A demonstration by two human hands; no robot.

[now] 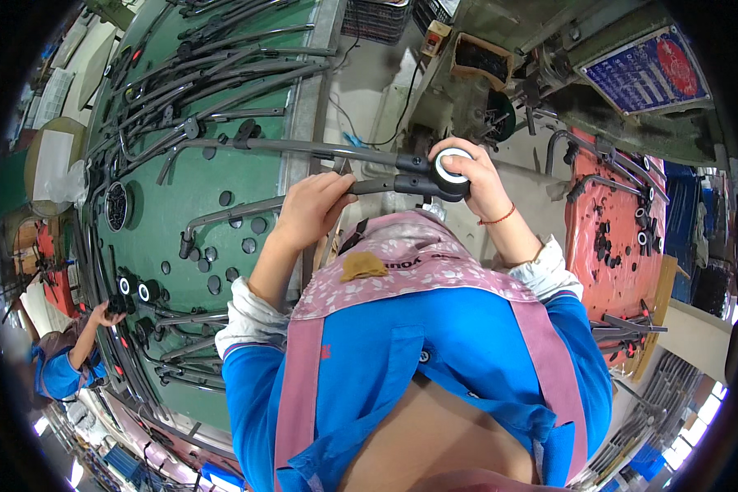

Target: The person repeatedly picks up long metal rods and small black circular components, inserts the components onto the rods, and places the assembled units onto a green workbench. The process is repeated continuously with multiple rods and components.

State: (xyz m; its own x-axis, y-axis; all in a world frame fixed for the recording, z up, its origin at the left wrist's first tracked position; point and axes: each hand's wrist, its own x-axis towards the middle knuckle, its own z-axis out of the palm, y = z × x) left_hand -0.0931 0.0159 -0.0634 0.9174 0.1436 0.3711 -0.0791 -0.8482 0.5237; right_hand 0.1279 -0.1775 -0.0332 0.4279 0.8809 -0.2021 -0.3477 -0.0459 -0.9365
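Observation:
A dark tube frame (328, 150) lies across in front of me, its two tubes meeting at a round black joint (449, 189) with a white ring (454, 165) on its face. My right hand (482, 182) is closed around this joint, the thumb pressed on the ringed face. On the nearer tube, my left hand (312, 205) is closed with its fingers over the top. The tubes' far ends reach left over the green table (152, 238). Round black caps (248, 245) lie scattered there, beside a bowl of small dark parts (117, 205).
Many dark tubes (230, 78) are piled at the table's back. A machine with a blue sign plate (644, 70) stands at the far right, near a cardboard box (481, 61). More parts lie on a red table (586, 246). At the left, another person (70, 361) handles parts.

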